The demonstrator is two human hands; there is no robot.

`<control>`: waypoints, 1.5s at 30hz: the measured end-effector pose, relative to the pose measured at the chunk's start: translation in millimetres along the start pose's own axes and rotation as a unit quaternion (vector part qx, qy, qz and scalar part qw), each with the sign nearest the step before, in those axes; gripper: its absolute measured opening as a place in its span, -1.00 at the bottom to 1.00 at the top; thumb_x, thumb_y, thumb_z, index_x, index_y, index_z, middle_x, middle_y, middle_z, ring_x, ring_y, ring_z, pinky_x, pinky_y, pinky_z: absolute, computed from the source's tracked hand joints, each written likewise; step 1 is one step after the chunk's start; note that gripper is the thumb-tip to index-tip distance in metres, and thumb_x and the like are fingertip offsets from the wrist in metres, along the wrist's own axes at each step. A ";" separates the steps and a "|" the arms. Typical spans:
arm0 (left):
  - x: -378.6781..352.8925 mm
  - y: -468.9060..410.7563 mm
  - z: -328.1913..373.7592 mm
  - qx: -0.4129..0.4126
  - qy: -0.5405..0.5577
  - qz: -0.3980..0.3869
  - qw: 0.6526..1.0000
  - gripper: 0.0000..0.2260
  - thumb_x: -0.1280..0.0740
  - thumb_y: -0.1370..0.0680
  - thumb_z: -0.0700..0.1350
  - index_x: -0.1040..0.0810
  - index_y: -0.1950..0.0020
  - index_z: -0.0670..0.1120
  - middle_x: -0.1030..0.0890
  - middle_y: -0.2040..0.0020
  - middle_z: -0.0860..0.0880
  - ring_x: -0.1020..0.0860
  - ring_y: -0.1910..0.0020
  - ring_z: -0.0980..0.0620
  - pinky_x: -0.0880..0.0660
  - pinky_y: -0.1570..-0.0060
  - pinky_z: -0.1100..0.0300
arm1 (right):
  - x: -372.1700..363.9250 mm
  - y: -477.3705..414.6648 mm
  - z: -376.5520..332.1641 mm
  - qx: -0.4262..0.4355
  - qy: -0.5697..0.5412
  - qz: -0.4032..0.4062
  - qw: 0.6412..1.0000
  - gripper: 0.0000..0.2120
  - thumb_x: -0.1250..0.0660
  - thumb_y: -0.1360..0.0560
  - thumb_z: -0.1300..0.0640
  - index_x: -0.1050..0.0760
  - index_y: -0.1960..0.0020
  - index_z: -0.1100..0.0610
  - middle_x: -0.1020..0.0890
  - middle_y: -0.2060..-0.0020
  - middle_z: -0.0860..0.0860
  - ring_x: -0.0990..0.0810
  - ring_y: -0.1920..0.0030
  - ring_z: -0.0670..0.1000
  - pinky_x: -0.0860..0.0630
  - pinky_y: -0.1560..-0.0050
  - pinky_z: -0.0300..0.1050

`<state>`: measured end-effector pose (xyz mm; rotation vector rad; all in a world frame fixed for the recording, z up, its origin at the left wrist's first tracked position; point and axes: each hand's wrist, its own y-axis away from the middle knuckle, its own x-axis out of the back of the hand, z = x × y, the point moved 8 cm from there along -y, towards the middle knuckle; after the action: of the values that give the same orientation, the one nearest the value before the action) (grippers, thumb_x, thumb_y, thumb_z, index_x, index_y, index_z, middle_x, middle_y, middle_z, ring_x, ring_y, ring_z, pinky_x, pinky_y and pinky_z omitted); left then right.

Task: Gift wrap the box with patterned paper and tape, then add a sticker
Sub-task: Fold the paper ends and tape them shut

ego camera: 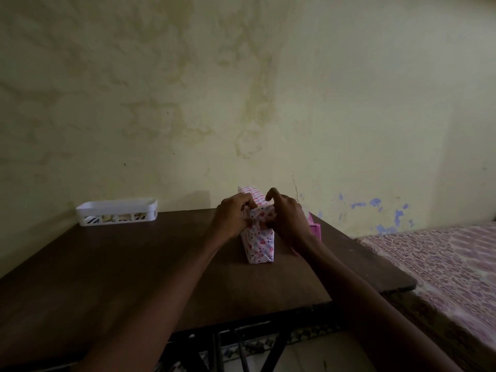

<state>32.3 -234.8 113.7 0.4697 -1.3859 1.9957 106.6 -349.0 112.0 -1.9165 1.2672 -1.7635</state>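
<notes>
Both hands close on the near top of the box in the head view. The left hand comes in from 9 o'clock with its fingers curled tight, pinching a fold of the patterned paper at the top edge. The right hand comes in from 3 o'clock. Its thumb and lower fingers are closed on the same fold, while its index finger arches up, bent, above the box top. The two grips are narrow and almost meet over the fold. The fingertips themselves are partly hidden by the knuckles.

Below and between the hands, the box stands on a long narrow side on the dark wooden table, its length running away from the person toward 12 o'clock, where its far end shows above the knuckles. It is fully covered in white paper sprinkled with small pink, red and bluish hearts. The near end face shows diagonal fold creases meeting low down.

At 3 o'clock, just behind the right hand, a pink object pokes out, mostly hidden. A white slotted basket sits at 10 o'clock, well apart, against the stained wall. A patterned bedsheet lies beyond the table at 3 o'clock.
</notes>
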 end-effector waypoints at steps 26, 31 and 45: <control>-8.7 69.6 -134.4 0.363 0.325 0.192 0.852 -0.39 -0.30 -0.48 0.33 -0.36 -0.30 -0.10 -0.56 -0.15 -0.09 -0.57 0.01 0.04 -0.56 0.13 0.12 | -87.8 40.3 -17.3 0.122 0.058 0.054 0.989 -0.19 -0.57 -0.23 -0.08 -0.41 -0.41 0.08 -0.53 -0.32 0.08 -0.49 -0.30 0.14 -0.42 -0.31 0.23; -30.1 89.8 -158.9 0.479 0.430 0.114 0.757 -0.04 -0.49 -0.17 0.38 -0.27 -0.44 -0.01 -0.52 -0.27 -0.14 -0.57 -0.10 -0.13 -0.60 0.07 -0.05 | -87.4 46.3 -27.1 0.202 0.021 0.053 0.978 -0.32 -0.50 -0.33 -0.01 -0.41 -0.39 0.13 -0.52 -0.32 0.12 -0.41 -0.39 0.15 -0.09 -0.48 0.29; 1.6 110.1 -144.1 0.438 0.514 0.118 0.728 -0.42 -0.41 -0.46 -0.03 -0.32 -0.45 0.03 -0.42 -0.34 -0.15 -0.47 -0.17 -0.12 -0.59 0.03 -0.06 | -51.5 56.1 30.4 -0.113 -0.065 0.148 0.980 -0.26 -0.54 -0.32 0.28 -0.34 -0.43 0.13 -0.39 -0.37 0.16 -0.48 -0.28 0.18 -0.60 -0.03 0.02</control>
<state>-34.2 -126.1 -15.3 -0.4691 0.2494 2.3848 115.8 -356.4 30.8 -1.8042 1.6634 -1.3766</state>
